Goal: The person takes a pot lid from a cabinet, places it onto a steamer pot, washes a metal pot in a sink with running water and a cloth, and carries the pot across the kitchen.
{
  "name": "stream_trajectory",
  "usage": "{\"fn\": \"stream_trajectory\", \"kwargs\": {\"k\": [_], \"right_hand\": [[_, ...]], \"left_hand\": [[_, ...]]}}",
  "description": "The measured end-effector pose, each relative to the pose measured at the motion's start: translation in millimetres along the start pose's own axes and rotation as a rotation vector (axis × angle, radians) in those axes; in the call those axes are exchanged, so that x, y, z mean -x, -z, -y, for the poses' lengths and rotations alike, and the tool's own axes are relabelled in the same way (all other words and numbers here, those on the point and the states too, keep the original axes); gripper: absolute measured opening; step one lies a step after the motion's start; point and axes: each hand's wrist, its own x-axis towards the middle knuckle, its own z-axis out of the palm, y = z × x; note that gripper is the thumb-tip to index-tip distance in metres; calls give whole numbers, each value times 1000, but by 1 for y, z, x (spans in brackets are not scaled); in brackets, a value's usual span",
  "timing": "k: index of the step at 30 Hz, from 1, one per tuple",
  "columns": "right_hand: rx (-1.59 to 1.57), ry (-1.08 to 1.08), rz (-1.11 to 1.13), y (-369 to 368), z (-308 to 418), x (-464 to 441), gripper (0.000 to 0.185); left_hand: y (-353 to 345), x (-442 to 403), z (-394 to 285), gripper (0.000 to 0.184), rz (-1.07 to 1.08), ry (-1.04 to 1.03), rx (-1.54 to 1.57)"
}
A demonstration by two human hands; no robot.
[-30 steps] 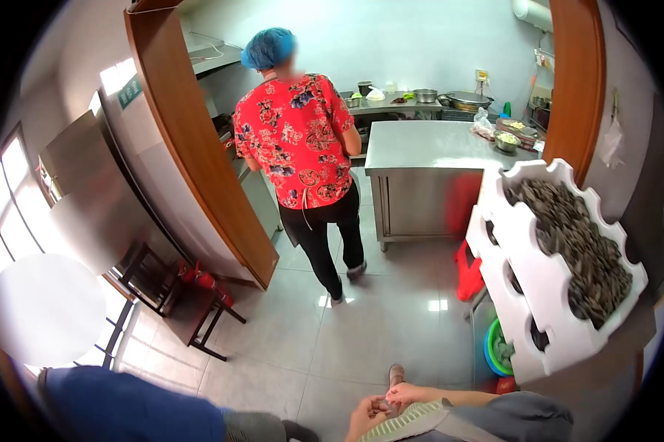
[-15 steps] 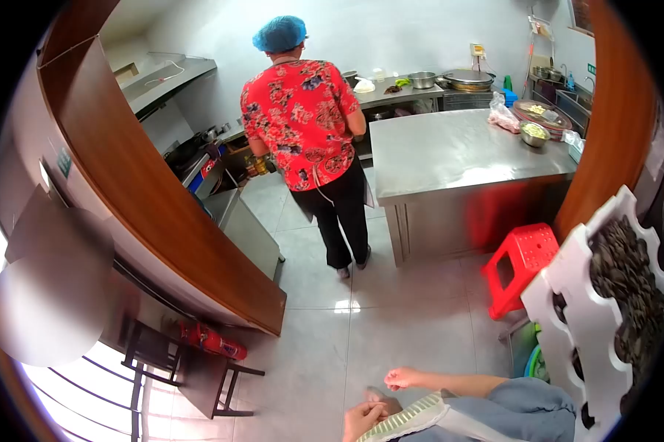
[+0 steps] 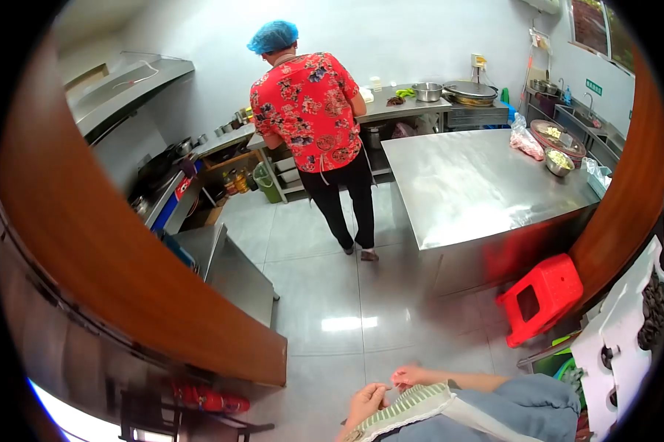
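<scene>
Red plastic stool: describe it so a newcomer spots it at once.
Find the broad stainless-steel table. On the grey floor before its near side, beside the brown right-hand doorpost, stands the stool; its bright red sets it apart from the white foam boxes nearby.

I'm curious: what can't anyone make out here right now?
Head view: what, if anything, the left hand and right hand hold; too small.
Head view: both hands of the co-worker, hidden by that person's own body.
Head view: rest of the white boxes, cut off by the dark right edge.
Head view: wording on the green sign, too small.
</scene>
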Motion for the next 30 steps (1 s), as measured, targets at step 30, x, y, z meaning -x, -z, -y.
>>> {"fn": "stream_trajectory", "kwargs": {"k": [30], "right_hand": [[-155,-146,-93,352,659,-662,24]], "left_hand": [[415,-764,-476,25,43,-81,168]]}}
